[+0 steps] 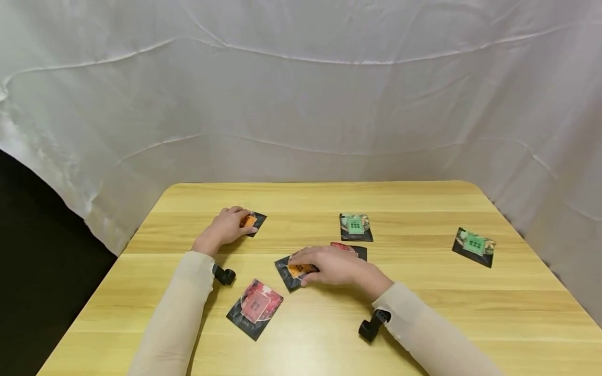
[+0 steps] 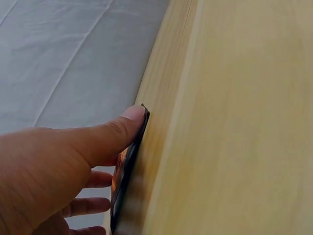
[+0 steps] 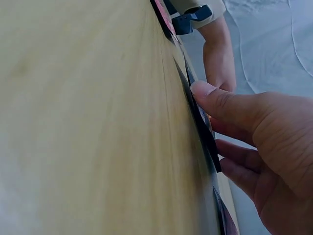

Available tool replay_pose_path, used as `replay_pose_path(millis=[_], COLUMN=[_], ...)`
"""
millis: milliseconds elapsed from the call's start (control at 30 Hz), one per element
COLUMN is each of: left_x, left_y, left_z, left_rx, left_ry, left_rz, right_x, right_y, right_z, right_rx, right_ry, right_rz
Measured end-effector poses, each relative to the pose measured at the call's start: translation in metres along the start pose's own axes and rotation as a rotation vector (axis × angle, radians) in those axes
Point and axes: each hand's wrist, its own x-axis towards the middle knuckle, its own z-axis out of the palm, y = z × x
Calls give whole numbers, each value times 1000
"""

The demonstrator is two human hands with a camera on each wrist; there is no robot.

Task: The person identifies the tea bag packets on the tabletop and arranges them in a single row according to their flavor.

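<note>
My left hand [image 1: 227, 225] grips a flat dark packet with an orange label [image 1: 259, 219] at the table's far left, thumb and fingers on opposite sides. In the left wrist view that packet [image 2: 128, 164] lies close to the tabletop under the thumb. Nearer the middle, my right hand [image 1: 331, 265] holds a second orange-labelled packet [image 1: 284, 270] between thumb and fingers. The right wrist view shows this packet [image 3: 204, 131] edge-on, slightly tilted. Beneath the right hand's far side, a red-labelled packet [image 1: 361, 253] is partly hidden. Another red-labelled packet [image 1: 255, 309] lies between the forearms.
Two green-labelled packets lie apart, one [image 1: 356, 227] at the back centre, one [image 1: 474, 246] at the far right. The wooden table [image 1: 423, 313] has rounded far corners, with a pale curtain [image 1: 301, 104] behind it. Each wrist wears a small black camera [image 1: 373, 325].
</note>
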Motion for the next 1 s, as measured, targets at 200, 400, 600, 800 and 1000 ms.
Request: replay_pose_path(millis=[200, 400, 600, 800, 1000], left_x=[-5, -7, -9, -14, -18], left_y=[-4, -4, -6, -5, -9], left_z=[-2, -5, -3, -5, -7], left_rx=[1, -48, -98, -130, -132], left_ry=[-13, -51, -42, -22, -24], left_rz=[41, 86, 125, 138, 153], right_x=[0, -4, -5, -6, -6], right_y=[-1, -1, 0, -1, -1], right_z=[1, 1, 1, 0, -1], right_rx=[-26, -35, -68, -80, -92], right_ry=[2, 15, 23, 30, 44], right_rz=[8, 26, 20, 23, 17])
